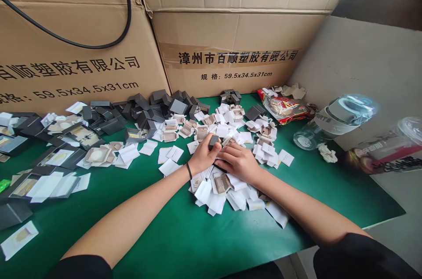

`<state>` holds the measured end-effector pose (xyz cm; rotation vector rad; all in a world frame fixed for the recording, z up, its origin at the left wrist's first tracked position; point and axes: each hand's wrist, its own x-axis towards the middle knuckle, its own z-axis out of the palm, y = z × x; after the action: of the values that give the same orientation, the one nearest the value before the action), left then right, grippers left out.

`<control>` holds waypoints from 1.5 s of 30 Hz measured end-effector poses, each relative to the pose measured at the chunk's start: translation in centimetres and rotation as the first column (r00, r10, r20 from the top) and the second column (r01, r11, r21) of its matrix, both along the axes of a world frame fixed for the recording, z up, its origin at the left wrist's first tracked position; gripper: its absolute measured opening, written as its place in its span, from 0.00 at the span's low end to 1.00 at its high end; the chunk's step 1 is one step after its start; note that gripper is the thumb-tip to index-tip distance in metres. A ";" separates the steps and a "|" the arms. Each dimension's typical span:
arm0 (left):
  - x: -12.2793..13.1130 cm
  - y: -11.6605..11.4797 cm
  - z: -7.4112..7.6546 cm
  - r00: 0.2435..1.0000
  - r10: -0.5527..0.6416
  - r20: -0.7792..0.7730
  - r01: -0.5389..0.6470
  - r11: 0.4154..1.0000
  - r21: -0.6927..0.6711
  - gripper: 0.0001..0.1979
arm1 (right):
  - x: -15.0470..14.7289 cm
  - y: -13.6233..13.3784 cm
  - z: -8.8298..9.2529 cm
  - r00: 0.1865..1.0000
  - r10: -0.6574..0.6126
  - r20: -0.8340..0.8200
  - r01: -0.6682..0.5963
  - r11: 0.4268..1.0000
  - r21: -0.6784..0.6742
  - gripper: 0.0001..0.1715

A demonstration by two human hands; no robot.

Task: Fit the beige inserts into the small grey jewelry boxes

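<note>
Left hand (203, 156) clamped on small dark box (214, 141), thumb against it, box top poking out above the fingers. Right hand (240, 162) right beside it, fingers bent in toward the box; can't tell if they grip it. White paper pieces (207, 193) piled under and around both hands on green tabletop (158, 235). More dark boxes (108, 123) heaped left of and beyond left hand. Red packet (285, 112) beyond right hand, clear bottle (310, 133) to its right.

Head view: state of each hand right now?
Left hand: closed, holding a dark box, partly hidden.
Right hand: fingers bent, close beside the left; can't tell if it grips anything.
</note>
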<state>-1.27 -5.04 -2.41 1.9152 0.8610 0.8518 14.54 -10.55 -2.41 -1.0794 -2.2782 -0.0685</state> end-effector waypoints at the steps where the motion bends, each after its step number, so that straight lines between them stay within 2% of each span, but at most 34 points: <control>1: 0.0 0.0 0.0 1.000 0.005 0.000 -0.005 1.000 -0.002 0.30 | 0.0 -0.1 0.0 1.000 -0.004 -0.005 0.004 1.000 -0.008 0.12; 8: 0.1 0.0 -0.3 0.999 0.032 0.024 -0.032 0.999 -0.013 0.28 | -0.2 -0.5 0.2 0.999 -0.038 0.030 0.039 0.999 -0.033 0.14; 12: 0.1 -0.1 -0.2 0.999 0.034 0.001 -0.034 0.999 0.025 0.29 | 0.1 -0.3 0.3 0.998 -0.022 0.065 0.024 1.000 -0.020 0.13; 14: 0.1 -0.2 -0.2 0.999 0.030 -0.012 -0.030 0.998 0.063 0.30 | 0.3 -0.1 0.4 1.000 0.014 0.017 -0.013 0.999 -0.049 0.13; 18: 0.0 -0.5 0.1 0.999 0.036 0.026 -0.040 0.984 0.176 0.30 | 0.2 0.1 0.7 0.971 0.044 -0.235 -0.071 0.992 -0.108 0.08; 22: -0.3 -0.6 0.1 0.994 0.046 0.098 -0.084 0.902 0.424 0.34 | -0.3 -0.2 1.0 0.900 -0.081 -0.429 -0.007 0.980 -0.199 0.13; 26: -0.7 -0.7 -0.2 0.995 -0.062 0.074 0.007 0.808 0.590 0.34 | 0.1 -0.3 1.1 0.837 -0.164 -0.522 -0.079 0.908 -0.412 0.16; 29: -0.8 -0.7 -0.5 0.990 -0.139 0.039 0.077 0.735 0.673 0.34 | 0.6 -0.1 1.3 0.857 -0.171 -0.486 -0.119 0.853 -0.509 0.19; 32: -0.8 -0.6 -0.7 0.983 -0.183 0.008 0.125 0.702 0.701 0.34 | 1.0 0.0 1.6 0.903 -0.152 -0.402 -0.087 0.851 -0.518 0.16; 36: -0.6 -0.4 -0.5 0.977 -0.203 -0.059 0.191 0.724 0.663 0.36 | 1.2 0.1 1.8 0.888 -0.206 -0.410 -0.031 0.864 -0.502 0.15; 41: -0.3 -0.2 0.0 0.980 -0.199 -0.003 0.149 0.727 0.670 0.34 | 1.3 0.1 1.8 0.850 -0.283 -0.444 0.026 0.865 -0.502 0.16; 45: -0.3 -0.4 0.3 0.981 -0.188 -0.036 0.176 0.807 0.564 0.31 | 1.4 0.1 1.8 0.817 -0.328 -0.474 0.031 0.846 -0.532 0.15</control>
<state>-1.56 -5.41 -2.10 2.4490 0.4123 1.0910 15.97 -10.40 -0.63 -1.3666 -1.6776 0.7193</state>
